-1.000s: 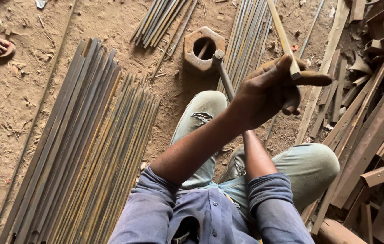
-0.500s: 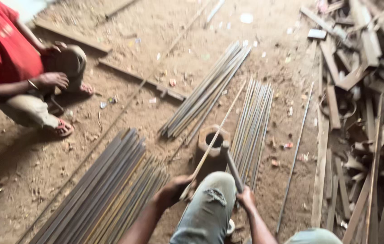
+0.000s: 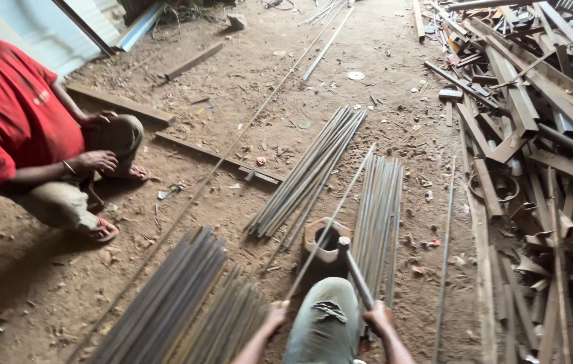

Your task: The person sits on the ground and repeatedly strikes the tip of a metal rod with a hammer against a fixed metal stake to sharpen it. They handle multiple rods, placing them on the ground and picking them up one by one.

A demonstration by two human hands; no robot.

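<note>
My left hand (image 3: 276, 315) grips the near end of a long thin metal rod (image 3: 338, 205) that runs away over a large hexagonal steel nut (image 3: 326, 239) on the dirt floor. My right hand (image 3: 378, 317) holds the handle of a hammer (image 3: 354, 268) whose head rests at the nut's right edge. My knee in grey torn trousers (image 3: 323, 323) sits between both hands.
Bundles of rods lie at the near left (image 3: 178, 307), beyond the nut (image 3: 310, 172) and to its right (image 3: 379, 216). A heap of scrap angle iron (image 3: 543, 148) fills the right side. A person in a red shirt (image 3: 20, 128) squats at the left.
The view has lifted from my lap to the floor ahead. My hands, together on a wooden-handled tool a second ago, are now apart, left on the rod and right on the hammer.
</note>
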